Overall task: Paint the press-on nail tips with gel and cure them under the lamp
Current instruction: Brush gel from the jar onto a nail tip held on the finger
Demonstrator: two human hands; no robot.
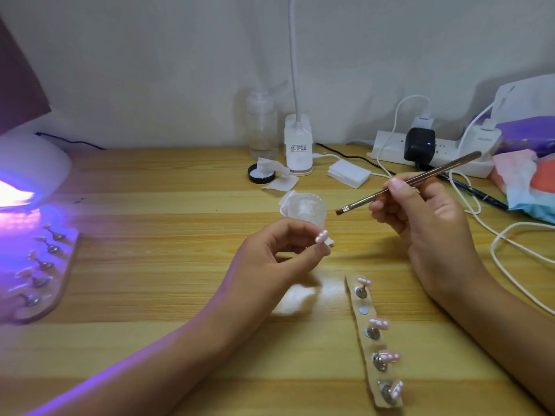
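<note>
A person's left hand (270, 253) pinches a single press-on nail tip (321, 236) between thumb and curled fingertips. It holds the pale pink tip just above the wooden worktop (165, 235), face up towards the camera. The right hand (420, 211) grips a slim brush (405, 184) like a pen. The brush's long axis slopes from upper right down to lower left, with the bristles aimed at the tip. The bristles hang just up and to the right of the tip, near it but not touching. A small clear jar (306, 210) stands directly behind the held tip. The right hand is the nearer one for the stroke, which appears to call for a short drop down and left along the brush's own line. Near the right forearm lies a holder strip (360, 321) carrying four more tips and one bare stud. At far left a second strip (60, 283) sits partly under the lit curing lamp (33, 166).
</note>
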